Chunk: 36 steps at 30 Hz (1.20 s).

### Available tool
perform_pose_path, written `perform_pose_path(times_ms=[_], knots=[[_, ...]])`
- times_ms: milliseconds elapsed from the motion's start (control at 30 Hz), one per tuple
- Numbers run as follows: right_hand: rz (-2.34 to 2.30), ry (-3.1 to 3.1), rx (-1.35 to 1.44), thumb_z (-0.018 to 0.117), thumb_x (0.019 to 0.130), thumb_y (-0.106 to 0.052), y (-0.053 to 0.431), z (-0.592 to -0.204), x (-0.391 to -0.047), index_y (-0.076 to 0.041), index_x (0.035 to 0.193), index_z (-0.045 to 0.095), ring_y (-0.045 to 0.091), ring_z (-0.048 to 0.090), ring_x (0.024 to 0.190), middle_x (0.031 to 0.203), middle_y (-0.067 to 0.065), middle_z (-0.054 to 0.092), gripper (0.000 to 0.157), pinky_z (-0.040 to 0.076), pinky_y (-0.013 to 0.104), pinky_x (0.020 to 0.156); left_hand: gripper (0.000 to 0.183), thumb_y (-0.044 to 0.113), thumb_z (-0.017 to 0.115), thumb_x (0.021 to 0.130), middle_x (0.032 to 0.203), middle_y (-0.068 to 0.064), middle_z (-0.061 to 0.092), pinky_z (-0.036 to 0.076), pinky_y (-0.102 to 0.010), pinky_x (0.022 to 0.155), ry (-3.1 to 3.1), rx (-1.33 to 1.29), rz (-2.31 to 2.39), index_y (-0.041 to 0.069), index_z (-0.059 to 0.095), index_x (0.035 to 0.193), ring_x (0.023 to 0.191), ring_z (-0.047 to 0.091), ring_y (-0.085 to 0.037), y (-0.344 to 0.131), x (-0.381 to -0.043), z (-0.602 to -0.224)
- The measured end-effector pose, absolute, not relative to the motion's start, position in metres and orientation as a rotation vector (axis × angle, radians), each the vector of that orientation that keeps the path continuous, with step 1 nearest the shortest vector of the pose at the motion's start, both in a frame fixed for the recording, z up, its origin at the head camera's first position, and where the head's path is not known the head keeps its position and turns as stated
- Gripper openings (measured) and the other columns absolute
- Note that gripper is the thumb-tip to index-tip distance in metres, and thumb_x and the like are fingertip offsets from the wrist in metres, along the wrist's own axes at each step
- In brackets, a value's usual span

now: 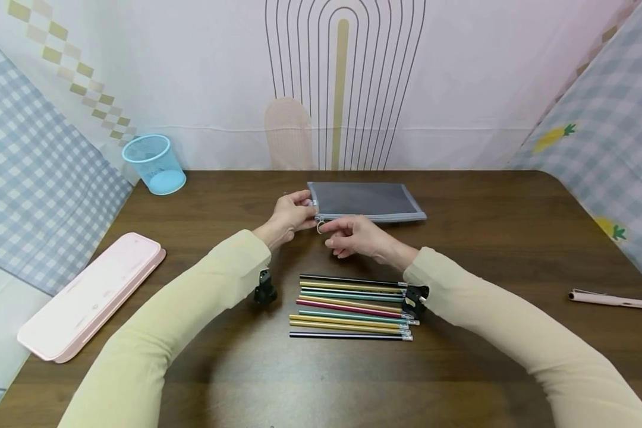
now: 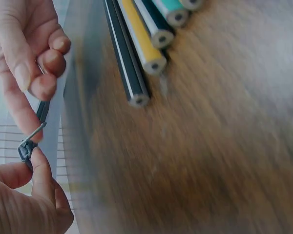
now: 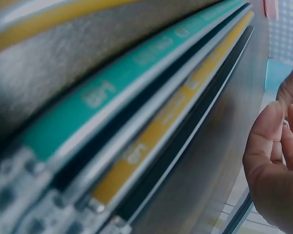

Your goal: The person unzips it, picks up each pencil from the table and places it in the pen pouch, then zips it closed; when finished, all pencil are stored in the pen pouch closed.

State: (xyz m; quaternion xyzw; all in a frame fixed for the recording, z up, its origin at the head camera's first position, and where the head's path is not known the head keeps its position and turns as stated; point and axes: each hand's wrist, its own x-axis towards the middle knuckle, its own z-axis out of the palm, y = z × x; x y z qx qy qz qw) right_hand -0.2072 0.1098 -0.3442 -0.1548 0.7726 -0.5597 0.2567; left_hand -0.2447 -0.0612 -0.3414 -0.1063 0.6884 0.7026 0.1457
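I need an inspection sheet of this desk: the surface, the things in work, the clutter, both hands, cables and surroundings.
Surface: dark brown wooden table.
Things in work: flat grey mesh zip pouch, closed end toward the hands; small metal zip pull.
Clutter: row of coloured pencils; pink oblong case; light blue mesh cup; pale pink pen.
Hands: left hand holds the pouch's corner; right hand pinches the zip pull.
Cables: nothing seen.
Surroundings: patterned fabric backdrop; blue checked cloth at both sides.
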Motion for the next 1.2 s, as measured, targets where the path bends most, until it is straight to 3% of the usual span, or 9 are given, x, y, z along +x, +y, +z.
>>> perform_pose_path(times_ms=[333,800,1200], knots=[[-1.614,2.167,-0.268,0.058,0.092,-0.006,0.11,-0.345,-0.209,0.002,0.097,0.055,0.012,0.061,0.06,0.076,0.006,0.062,0.01,0.057,0.027,0.058,0.059,-0.012,0.054,0.087,0.113,-0.006,0.045,0.054,-0.016,0.059,1.945,-0.333,2.064,0.006,0.04,0.142,0.083,0.056,-0.015,-0.058,-0.243,-0.345],[-1.647,2.267,-0.097,0.056,0.094,-0.006,0.134,-0.344,-0.217,0.009,0.1,0.057,0.009,0.062,0.056,0.07,0.005,0.065,0.016,0.057,0.027,0.058,0.06,-0.015,0.053,0.085,0.104,-0.003,0.043,0.054,-0.015,0.058,1.931,-0.329,2.094,0.005,0.042,0.141,0.079,0.053,-0.014,-0.055,-0.244,-0.347],[-1.625,2.353,-0.052,0.055,0.094,-0.006,0.166,-0.345,-0.221,0.011,0.102,0.056,0.008,0.063,0.057,0.07,0.005,0.066,0.019,0.057,0.024,0.058,0.06,-0.014,0.053,0.086,0.112,-0.006,0.044,0.054,-0.014,0.058,1.944,-0.318,2.083,0.006,0.041,0.142,0.087,0.053,-0.016,-0.064,-0.245,-0.349]])
